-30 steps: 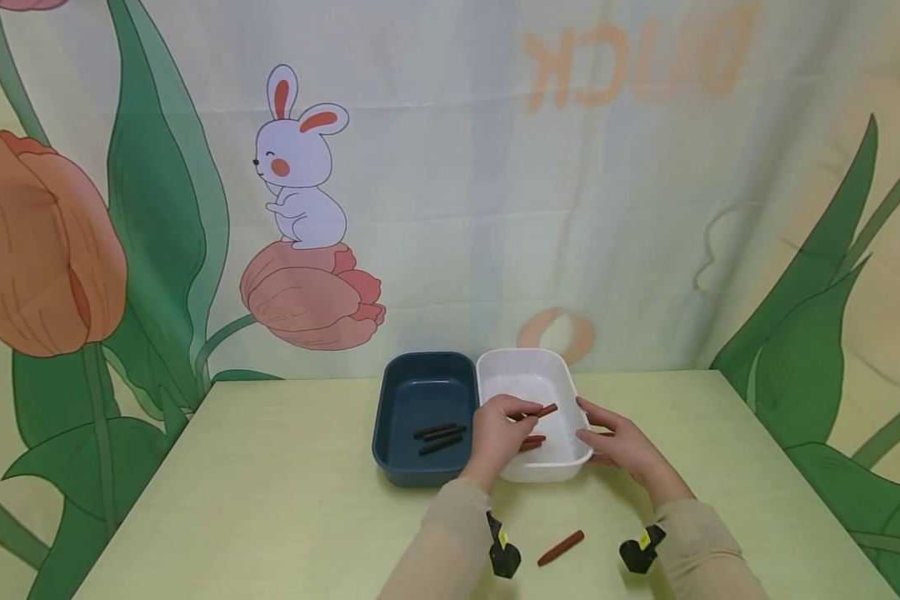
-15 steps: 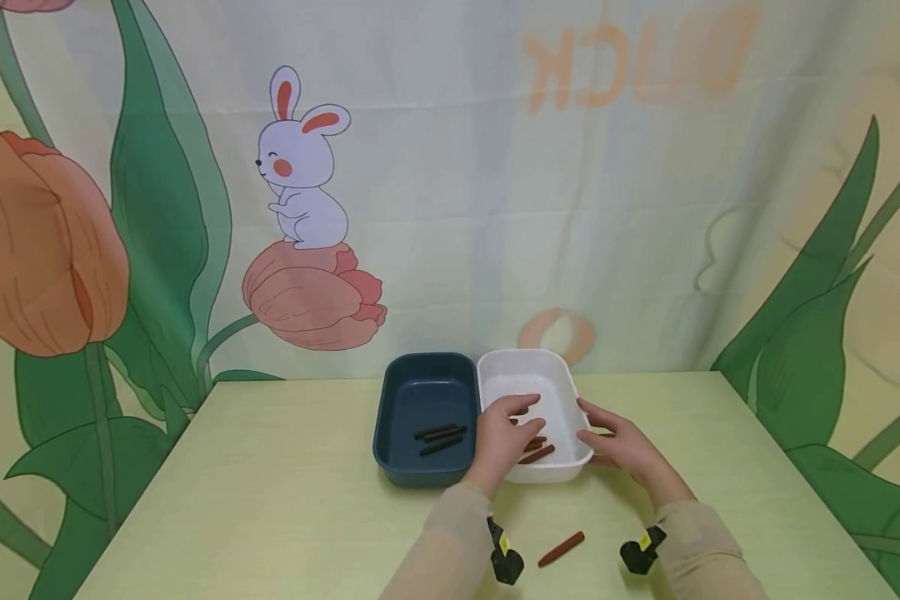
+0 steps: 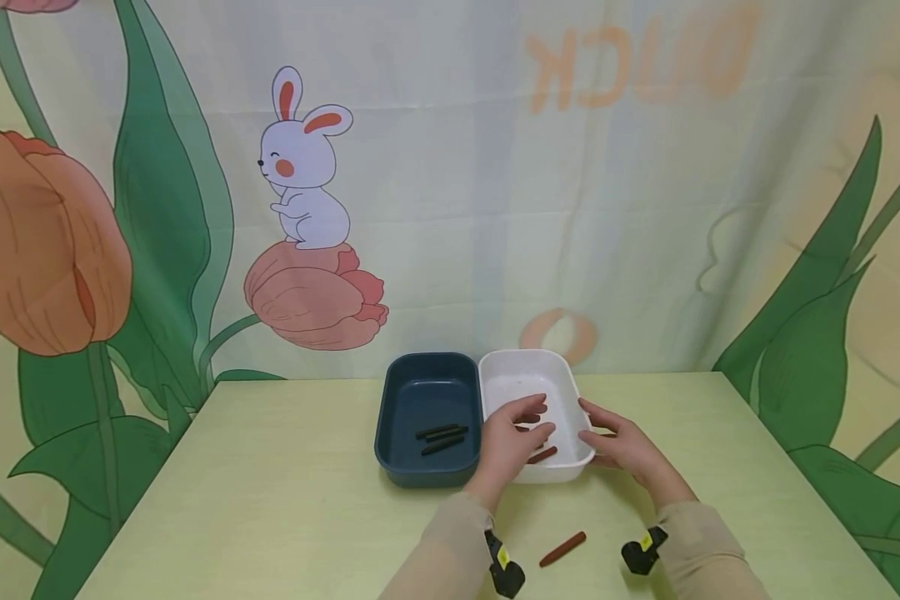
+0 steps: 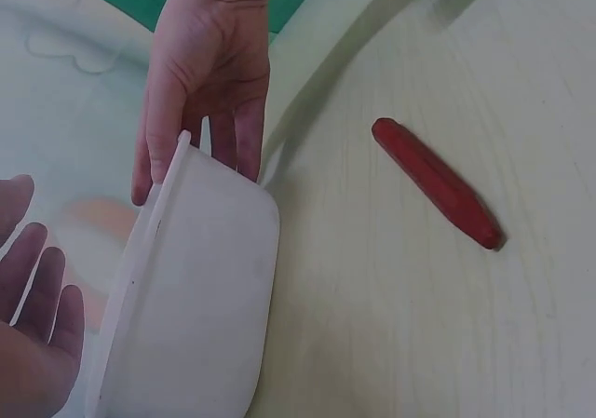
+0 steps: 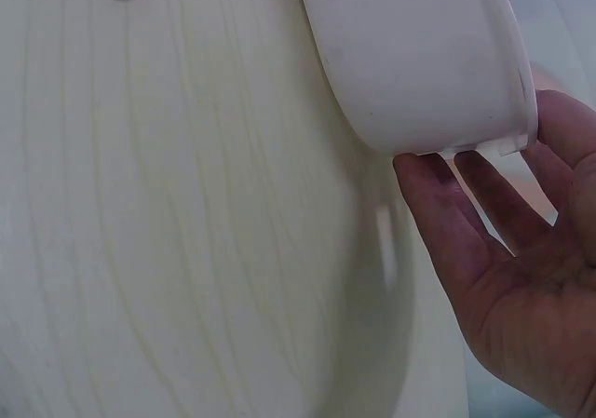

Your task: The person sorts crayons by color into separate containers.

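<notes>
My left hand [image 3: 504, 442] hovers over the white plastic bin [image 3: 521, 371], its fingers apart and nothing between them. Beneath it, red-brown crayons [image 3: 542, 456] lie in the bin, partly hidden by the hand. My right hand [image 3: 630, 450] holds the bin's right side. In the right wrist view its fingertips [image 5: 414, 171] touch the outer wall, with the thumb up at the rim. A single red-brown crayon [image 3: 562, 549] lies on the table in front of the bin; the left wrist view shows its faceted body and tapered end.
Left of the white bin, a dark blue bin [image 3: 412, 367] stands close against it, with several black crayons [image 3: 442, 438] inside. Behind the pale table [image 3: 285, 483] hangs a curtain [image 3: 450, 208] printed with tulips and a rabbit.
The left hand has let go of a red-brown crayon, which now lies in the white bin, and its fingers have spread. My right hand keeps its place at the rim.
</notes>
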Available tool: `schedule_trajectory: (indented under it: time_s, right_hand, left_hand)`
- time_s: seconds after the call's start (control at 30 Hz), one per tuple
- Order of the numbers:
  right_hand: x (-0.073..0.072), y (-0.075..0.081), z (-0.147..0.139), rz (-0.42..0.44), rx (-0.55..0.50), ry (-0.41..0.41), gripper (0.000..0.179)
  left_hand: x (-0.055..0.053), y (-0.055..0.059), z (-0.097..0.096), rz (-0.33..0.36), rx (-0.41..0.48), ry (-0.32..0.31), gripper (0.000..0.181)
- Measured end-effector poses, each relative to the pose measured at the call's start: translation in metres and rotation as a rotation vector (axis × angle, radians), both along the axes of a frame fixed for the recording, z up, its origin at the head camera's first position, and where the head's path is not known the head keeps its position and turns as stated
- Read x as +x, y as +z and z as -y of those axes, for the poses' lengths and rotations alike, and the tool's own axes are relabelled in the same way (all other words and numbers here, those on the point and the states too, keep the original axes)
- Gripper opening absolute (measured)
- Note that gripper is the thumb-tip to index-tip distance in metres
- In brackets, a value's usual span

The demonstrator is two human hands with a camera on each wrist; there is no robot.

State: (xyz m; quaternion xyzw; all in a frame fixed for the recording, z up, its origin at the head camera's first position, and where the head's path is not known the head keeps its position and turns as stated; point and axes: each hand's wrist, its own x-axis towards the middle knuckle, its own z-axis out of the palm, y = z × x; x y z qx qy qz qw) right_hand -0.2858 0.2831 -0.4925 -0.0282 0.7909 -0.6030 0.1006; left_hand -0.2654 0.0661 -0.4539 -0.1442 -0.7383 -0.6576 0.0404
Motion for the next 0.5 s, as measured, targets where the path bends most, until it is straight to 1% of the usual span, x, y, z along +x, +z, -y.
schedule_trajectory:
  time_s: [0.07, 0.1, 0.13, 0.3, 0.37, 0.5]
  right_hand:
    - [0.000, 0.000, 0.000, 0.003, 0.003, 0.000, 0.062]
    - [0.000, 0.000, 0.000, 0.000, 0.007, 0.008, 0.062]
    - [0.000, 0.000, 0.001, 0.005, 0.007, 0.000, 0.062]
    - [0.000, 0.001, 0.001, 0.001, 0.018, 0.003, 0.062]
    - [0.000, 0.001, 0.000, -0.001, 0.021, 0.000, 0.062]
    - [0.000, 0.000, 0.000, -0.006, 0.031, 0.003, 0.062]
  left_hand:
    - [0.001, -0.002, -0.001, -0.012, -0.003, -0.004, 0.036]
    - [0.002, -0.003, -0.001, -0.006, 0.013, -0.011, 0.037]
    - [0.003, -0.005, -0.001, 0.006, 0.033, -0.022, 0.037]
    - [0.009, -0.008, 0.000, 0.031, 0.079, -0.043, 0.041]
    - [0.014, -0.005, 0.001, 0.008, 0.059, -0.038, 0.041]
    - [0.030, 0.011, 0.006, -0.025, 0.057, -0.063, 0.039]
